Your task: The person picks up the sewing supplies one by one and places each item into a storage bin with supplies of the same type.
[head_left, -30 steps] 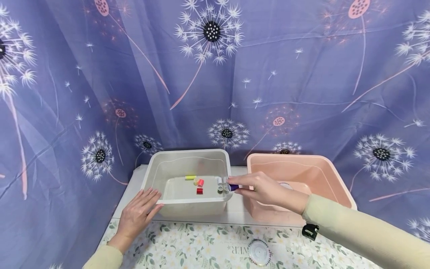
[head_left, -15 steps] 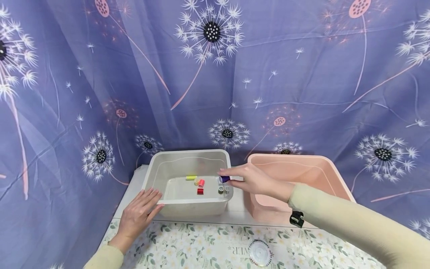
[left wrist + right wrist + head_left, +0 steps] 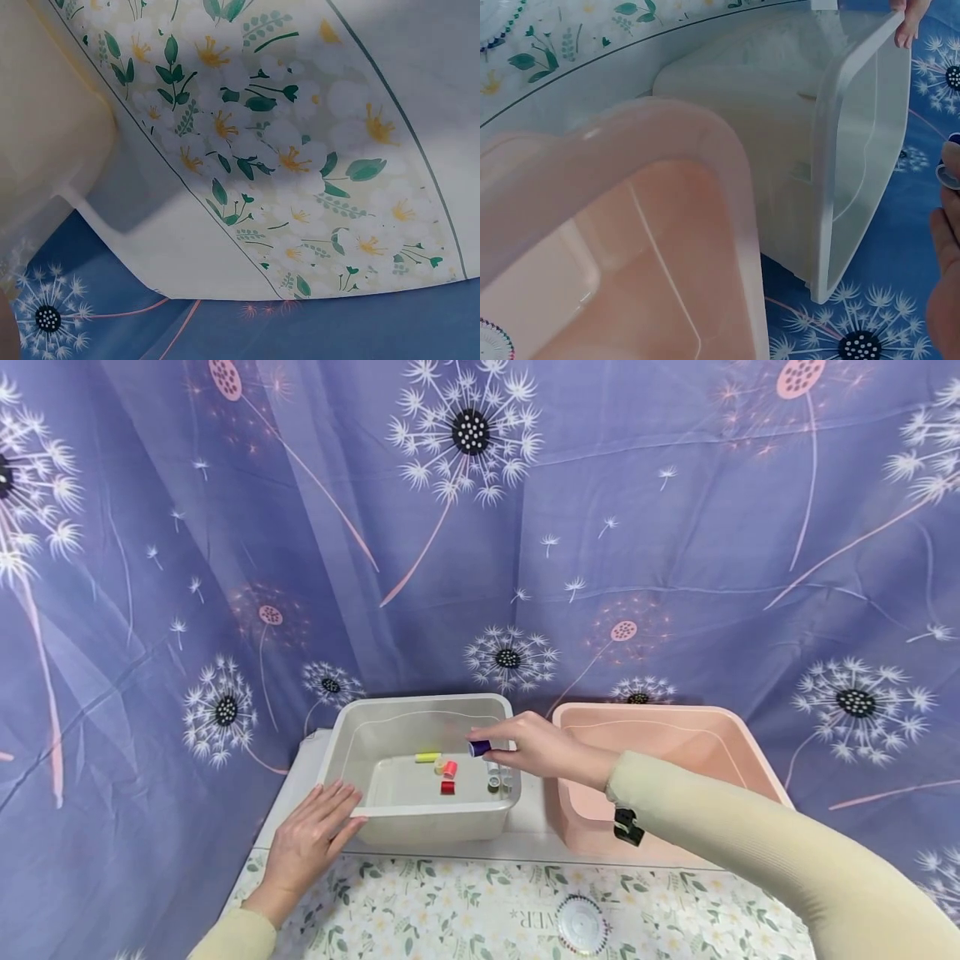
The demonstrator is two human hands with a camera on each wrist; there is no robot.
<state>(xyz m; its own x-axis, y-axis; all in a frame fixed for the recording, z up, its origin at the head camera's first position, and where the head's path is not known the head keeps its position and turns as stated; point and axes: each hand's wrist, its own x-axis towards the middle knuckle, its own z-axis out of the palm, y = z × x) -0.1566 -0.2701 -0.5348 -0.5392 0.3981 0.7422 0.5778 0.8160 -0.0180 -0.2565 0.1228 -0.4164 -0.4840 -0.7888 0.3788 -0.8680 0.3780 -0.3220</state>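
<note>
My right hand (image 3: pixel 547 745) pinches a purple thread spool (image 3: pixel 479 748) between thumb and fingers, above the right part of a greyish-white bin (image 3: pixel 420 810). At the right edge of the right wrist view, the spool's pale end (image 3: pixel 946 177) shows between the fingertips. My left hand (image 3: pixel 311 831) rests with straight fingers on the bin's front left rim. On the bin floor lie a neon yellow spool (image 3: pixel 428 757), a pale yellow spool (image 3: pixel 439 767), a pink spool (image 3: pixel 450 769) and a red spool (image 3: pixel 447 787). A dark green spool (image 3: pixel 493 784) sits at the right, near clear or whitish pieces.
A pink bin (image 3: pixel 652 708) stands to the right, partly behind my right forearm. Inside it, the right wrist view shows part of a pin wheel (image 3: pixel 493 343). Another pin wheel (image 3: pixel 582 924) lies on the floral table cover (image 3: pixel 420 902) in front. A dandelion-patterned curtain (image 3: pixel 450 568) hangs behind.
My right hand has carried the purple spool leftward and slightly up, from the white bin's right rim to over its inside. The left hand has stayed on the rim.
</note>
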